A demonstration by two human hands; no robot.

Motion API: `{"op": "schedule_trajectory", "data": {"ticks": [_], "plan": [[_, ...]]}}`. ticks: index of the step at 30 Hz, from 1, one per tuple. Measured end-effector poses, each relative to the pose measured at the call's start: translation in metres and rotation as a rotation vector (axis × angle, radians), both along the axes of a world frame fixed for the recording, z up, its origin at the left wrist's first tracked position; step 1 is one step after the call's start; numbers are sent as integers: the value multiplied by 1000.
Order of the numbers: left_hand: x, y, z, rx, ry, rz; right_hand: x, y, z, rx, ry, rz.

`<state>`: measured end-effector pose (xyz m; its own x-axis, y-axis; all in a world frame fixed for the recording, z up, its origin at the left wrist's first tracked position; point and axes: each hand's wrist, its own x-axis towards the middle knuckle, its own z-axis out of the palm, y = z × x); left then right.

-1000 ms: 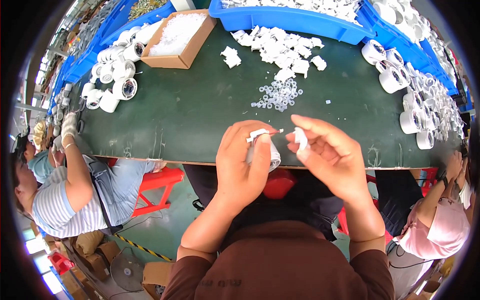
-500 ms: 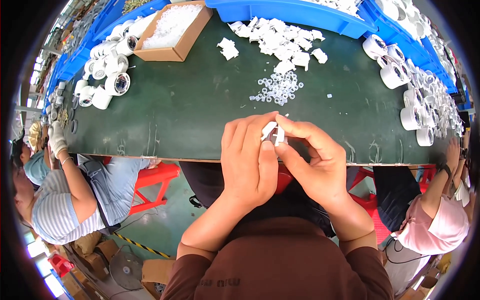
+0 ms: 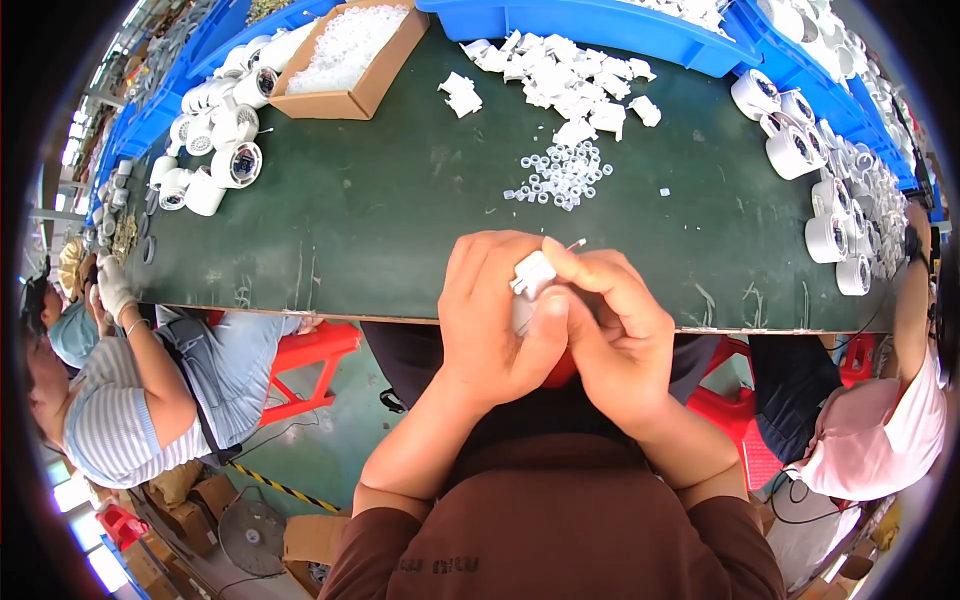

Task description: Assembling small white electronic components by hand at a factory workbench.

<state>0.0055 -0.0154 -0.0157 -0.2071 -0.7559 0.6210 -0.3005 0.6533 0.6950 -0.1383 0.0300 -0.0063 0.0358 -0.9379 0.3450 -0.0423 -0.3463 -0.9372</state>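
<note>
Close to the table's near edge, my left hand (image 3: 490,310) is closed around a small white plastic part (image 3: 533,272). The fingers and thumb of my right hand (image 3: 625,325) are bent against the same part from the other side. A thin white piece (image 3: 577,243) sticks out above the right index finger; whether it belongs to the part I cannot tell. My fingers cover most of the part's underside. Farther up the table lie a pile of small clear rings (image 3: 565,175) and a heap of white plastic pieces (image 3: 575,80).
A cardboard box (image 3: 368,103) of clear pieces stands at the far left. White round housings (image 3: 237,165) are grouped on the left, more housings (image 3: 790,150) on the right. Blue bins (image 3: 590,25) line the back. People sit on both sides, by red stools (image 3: 315,365).
The white part has turned between my fingers, now showing a blockier face. My right hand has shifted slightly left and curled in. The person on the right has reached farther forward.
</note>
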Motion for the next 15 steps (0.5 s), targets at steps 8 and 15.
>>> {"op": "schedule_trajectory", "data": {"ticks": [8, 15], "plan": [[6, -1, -2, 16, 61, -128, -3, 3, 2, 158, -323, -30], [17, -3, 20, 41, -161, -224, -21, 1, 21, 428, -337, 66]]}}
